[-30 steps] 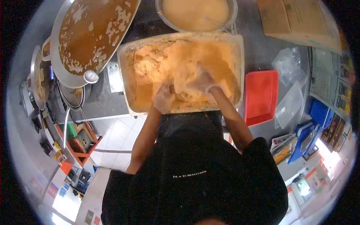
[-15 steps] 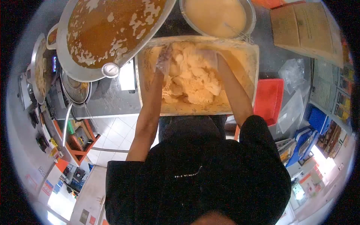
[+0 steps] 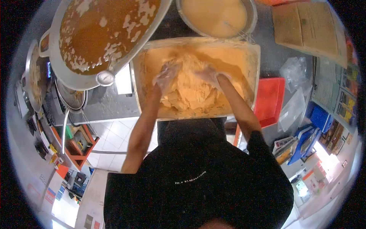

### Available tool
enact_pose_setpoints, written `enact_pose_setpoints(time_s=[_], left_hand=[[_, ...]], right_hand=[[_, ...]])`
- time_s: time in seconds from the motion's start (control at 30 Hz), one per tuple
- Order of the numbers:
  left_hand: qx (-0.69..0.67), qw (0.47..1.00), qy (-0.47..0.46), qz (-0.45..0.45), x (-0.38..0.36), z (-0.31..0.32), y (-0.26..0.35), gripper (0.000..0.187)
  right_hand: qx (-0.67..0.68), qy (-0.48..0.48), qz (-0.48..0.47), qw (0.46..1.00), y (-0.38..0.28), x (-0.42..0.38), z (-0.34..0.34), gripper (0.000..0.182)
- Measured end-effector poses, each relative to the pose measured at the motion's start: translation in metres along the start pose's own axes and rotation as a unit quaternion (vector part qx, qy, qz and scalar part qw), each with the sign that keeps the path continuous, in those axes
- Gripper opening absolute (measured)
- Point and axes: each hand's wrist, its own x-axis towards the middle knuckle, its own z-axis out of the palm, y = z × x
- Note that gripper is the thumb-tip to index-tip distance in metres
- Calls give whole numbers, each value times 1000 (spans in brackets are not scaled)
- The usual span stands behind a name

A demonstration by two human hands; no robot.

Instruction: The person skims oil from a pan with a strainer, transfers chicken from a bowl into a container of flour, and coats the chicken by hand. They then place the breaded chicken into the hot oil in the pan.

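Floured pieces [image 3: 188,89] being tossed in a plastic tub [image 3: 254,61].
Left hand [image 3: 164,78] and right hand [image 3: 209,74], gloved, are spread loosely on the mound, nothing gripped; further turning is judged necessary.

A commercial kitchen: a huge wok of frying oil [image 3: 103,34], a batter bowl [image 3: 215,15] and stacked pans [image 3: 70,97].

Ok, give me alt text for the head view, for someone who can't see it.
Both gloved hands, left hand and right hand, press into a heap of floured pieces inside a clear plastic tub. A big pan of brown oil sits at left, a bowl of pale batter behind, a red tray at right.
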Motion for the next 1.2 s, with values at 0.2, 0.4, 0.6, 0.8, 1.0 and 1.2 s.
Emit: enact_pose_setpoints(time_s=[0.2,0.4,0.6,0.8,1.0,1.2], left_hand=[[291,949,-89,-80,-8,-38,-39,43],[129,970,-172,-114,-34,-6,4,45],[-125,949,-264,-122,1,8,47,46],[-74,981,-135,-116,-49,-5,33,48],[291,954,15,-73,-90,-25,-6,49],[18,1000,-9,17,-43,2,73,47]], right_hand=[[37,184,-168,968,106,-45,-53,52],[177,93,-319,926,149,-16,-14,46],[209,-69,-184,958,47,15,6,39],[-24,134,-267,954,26,-20,53,46],[99,140,-361,916,48,-55,18,46],[402,-80,-255,876,98,47,0,69]])
